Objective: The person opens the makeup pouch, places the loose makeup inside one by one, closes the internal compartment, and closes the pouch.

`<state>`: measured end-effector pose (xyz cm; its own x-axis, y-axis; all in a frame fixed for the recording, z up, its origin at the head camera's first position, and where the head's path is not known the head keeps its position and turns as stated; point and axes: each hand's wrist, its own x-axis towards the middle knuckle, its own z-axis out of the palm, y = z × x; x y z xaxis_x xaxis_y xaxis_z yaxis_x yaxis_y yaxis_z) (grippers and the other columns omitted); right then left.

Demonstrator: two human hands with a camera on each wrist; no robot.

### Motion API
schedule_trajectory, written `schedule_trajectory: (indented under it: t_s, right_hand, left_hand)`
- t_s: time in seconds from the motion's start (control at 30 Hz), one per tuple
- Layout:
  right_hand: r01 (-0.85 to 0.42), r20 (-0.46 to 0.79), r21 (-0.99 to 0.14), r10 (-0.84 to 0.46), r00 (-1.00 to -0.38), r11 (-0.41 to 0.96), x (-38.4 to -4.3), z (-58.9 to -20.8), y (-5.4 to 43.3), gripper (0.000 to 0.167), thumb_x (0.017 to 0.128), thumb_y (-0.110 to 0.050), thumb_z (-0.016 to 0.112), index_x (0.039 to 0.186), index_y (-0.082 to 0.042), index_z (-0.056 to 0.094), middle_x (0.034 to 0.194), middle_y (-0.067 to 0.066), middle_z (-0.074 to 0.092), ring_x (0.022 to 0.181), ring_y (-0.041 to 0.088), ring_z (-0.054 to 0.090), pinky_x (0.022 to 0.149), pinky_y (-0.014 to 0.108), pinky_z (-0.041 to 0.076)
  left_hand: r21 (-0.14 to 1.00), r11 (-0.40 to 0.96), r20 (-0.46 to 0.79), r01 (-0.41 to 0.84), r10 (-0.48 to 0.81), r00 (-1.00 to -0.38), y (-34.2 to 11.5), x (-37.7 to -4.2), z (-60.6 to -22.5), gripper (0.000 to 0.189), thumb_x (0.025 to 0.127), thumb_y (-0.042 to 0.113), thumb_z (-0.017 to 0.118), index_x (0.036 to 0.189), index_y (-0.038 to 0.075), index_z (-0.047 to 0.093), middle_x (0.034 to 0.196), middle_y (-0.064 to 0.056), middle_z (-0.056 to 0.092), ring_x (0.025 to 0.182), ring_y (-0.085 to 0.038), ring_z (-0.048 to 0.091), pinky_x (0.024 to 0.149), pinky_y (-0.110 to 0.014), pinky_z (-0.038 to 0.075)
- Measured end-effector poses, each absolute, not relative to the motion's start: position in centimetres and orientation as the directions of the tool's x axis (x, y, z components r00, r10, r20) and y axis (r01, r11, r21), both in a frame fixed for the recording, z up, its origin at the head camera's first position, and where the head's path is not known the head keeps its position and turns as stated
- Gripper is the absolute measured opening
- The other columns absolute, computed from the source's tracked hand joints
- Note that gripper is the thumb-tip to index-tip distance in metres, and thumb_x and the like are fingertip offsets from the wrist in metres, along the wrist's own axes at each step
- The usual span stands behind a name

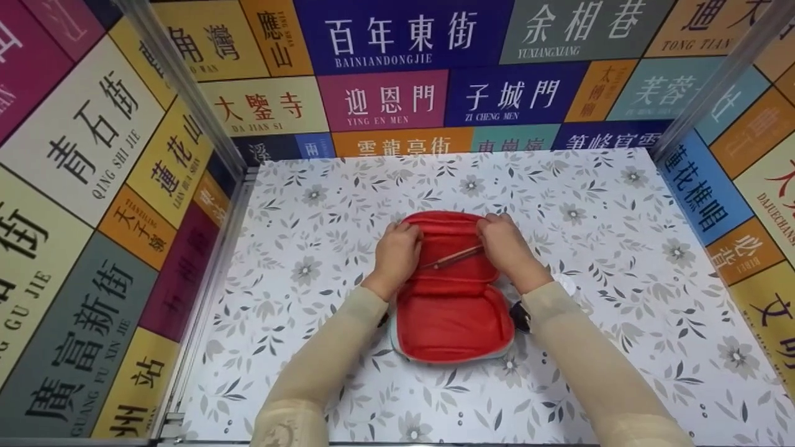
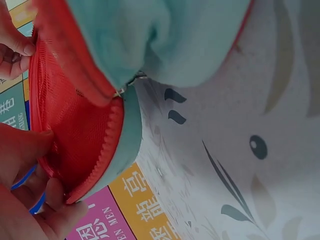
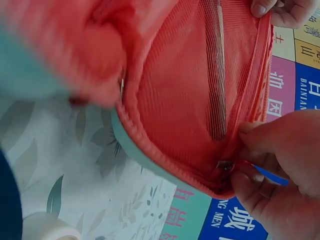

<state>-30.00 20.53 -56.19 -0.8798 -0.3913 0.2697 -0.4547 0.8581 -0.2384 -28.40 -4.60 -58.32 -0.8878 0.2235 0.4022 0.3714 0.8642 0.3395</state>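
Observation:
A zippered pencil case (image 1: 456, 326) lies unfolded on the table, red inside and pale teal outside. Its far half is tilted up, and a red mesh pocket (image 3: 172, 85) lines it. One slim brown pencil (image 1: 456, 256) shows slanted in that half, behind the mesh in the right wrist view. My left hand (image 1: 399, 253) grips the left edge of the raised half between thumb and fingers. On the opposite edge, my right hand (image 1: 506, 247) pinches the rim beside a small metal zipper pull (image 3: 226, 164). The near half lies flat and open.
Beside the case, partly behind my right forearm, is a dark rounded object (image 1: 520, 316). A white round object (image 1: 566, 284) sits by my right wrist. The floral-patterned table (image 1: 298, 217) is bordered by panels (image 1: 385, 99) with street-name lettering.

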Motion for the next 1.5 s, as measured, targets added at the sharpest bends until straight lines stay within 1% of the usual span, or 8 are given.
schedule_trajectory:
  t_s: [0.4, 0.57, 0.7, 0.87, 1.13, 1.27, 1.37, 1.5]
  right_hand:
    - [-0.432, 0.305, -0.238, -0.356, -0.884, 0.87, -30.3, -56.4, 19.9, 0.011, 0.098, -0.002, 0.064, 0.087, 0.001, 0.066, 0.092, 0.022, 0.067, 0.087, 0.047, 0.061, 0.081, 0.054, 0.056]
    - [-0.417, 0.295, -0.25, -0.341, -0.892, 0.874, -30.3, -56.4, 19.7, 0.007, 0.095, 0.001, 0.064, 0.089, 0.001, 0.067, 0.093, 0.023, 0.067, 0.088, 0.047, 0.062, 0.083, 0.054, 0.056]
    - [-0.397, 0.289, -0.259, -0.322, -0.902, 0.881, -30.3, -56.4, 19.5, 0.008, 0.095, 0.001, 0.064, 0.087, 0.001, 0.066, 0.092, 0.023, 0.067, 0.089, 0.047, 0.063, 0.081, 0.055, 0.056]
    - [-0.38, 0.279, -0.269, -0.306, -0.91, 0.885, -30.3, -56.4, 19.5, 0.01, 0.096, -0.001, 0.063, 0.087, 0.002, 0.065, 0.092, 0.024, 0.067, 0.088, 0.047, 0.064, 0.079, 0.057, 0.056]
    - [-0.37, 0.246, -0.311, -0.301, -0.921, 0.876, -30.7, -57.5, 19.5, 0.009, 0.094, 0.0, 0.065, 0.086, -0.002, 0.066, 0.09, 0.022, 0.065, 0.086, 0.047, 0.064, 0.077, 0.055, 0.056]
    - [-0.352, 0.193, -0.311, -0.304, -0.933, 0.883, -30.7, -58.0, 19.5, 0.004, 0.091, -0.001, 0.072, 0.091, -0.002, 0.068, 0.091, 0.022, 0.066, 0.088, 0.048, 0.068, 0.08, 0.056, 0.057]
    - [-0.364, 0.156, -0.291, -0.331, -0.931, 0.885, -30.6, -58.3, 19.3, 0.011, 0.089, -0.002, 0.076, 0.097, 0.001, 0.068, 0.093, 0.024, 0.067, 0.09, 0.049, 0.069, 0.083, 0.057, 0.058]
    - [-0.383, 0.13, -0.266, -0.361, -0.923, 0.885, -30.3, -58.5, 19.0, 0.021, 0.088, -0.002, 0.076, 0.106, 0.005, 0.068, 0.098, 0.029, 0.069, 0.095, 0.051, 0.07, 0.089, 0.059, 0.058]
  left_hand:
    - [0.364, 0.858, 0.397, 0.361, 0.208, -0.894, -4.9, -28.8, -58.3, 0.003, 0.096, 0.014, 0.076, 0.093, 0.015, 0.074, 0.101, -0.004, 0.076, 0.089, -0.029, 0.063, 0.078, -0.041, 0.059]
    - [0.376, 0.861, 0.385, 0.343, 0.192, -0.903, -5.0, -29.0, -58.5, 0.004, 0.097, 0.015, 0.075, 0.093, 0.015, 0.075, 0.101, -0.004, 0.077, 0.091, -0.03, 0.062, 0.08, -0.04, 0.059]
    - [0.376, 0.866, 0.377, 0.331, 0.183, -0.908, -4.9, -29.2, -58.8, 0.001, 0.096, 0.014, 0.075, 0.096, 0.013, 0.076, 0.103, -0.006, 0.076, 0.094, -0.031, 0.063, 0.082, -0.041, 0.06]
    - [0.39, 0.864, 0.357, 0.32, 0.179, -0.917, -4.8, -29.5, -59.0, 0.005, 0.095, 0.012, 0.075, 0.1, 0.012, 0.076, 0.105, -0.009, 0.074, 0.097, -0.033, 0.063, 0.084, -0.043, 0.06]
    - [0.408, 0.861, 0.332, 0.302, 0.168, -0.928, -4.8, -30.3, -59.7, 0.008, 0.095, 0.011, 0.075, 0.102, 0.011, 0.077, 0.106, -0.009, 0.075, 0.098, -0.033, 0.064, 0.089, -0.042, 0.058]
    - [0.426, 0.858, 0.297, 0.287, 0.168, -0.94, -4.6, -30.8, -60.1, 0.009, 0.095, 0.011, 0.074, 0.103, 0.011, 0.077, 0.106, -0.01, 0.075, 0.099, -0.032, 0.065, 0.089, -0.041, 0.058]
    - [0.436, 0.857, 0.271, 0.276, 0.167, -0.948, -4.4, -31.2, -60.3, 0.007, 0.096, 0.011, 0.074, 0.103, 0.011, 0.076, 0.105, -0.01, 0.074, 0.099, -0.033, 0.065, 0.089, -0.041, 0.058]
    - [0.456, 0.85, 0.235, 0.263, 0.17, -0.957, -4.4, -31.6, -60.6, 0.007, 0.096, 0.01, 0.073, 0.102, 0.01, 0.075, 0.104, -0.012, 0.074, 0.099, -0.033, 0.065, 0.09, -0.042, 0.057]
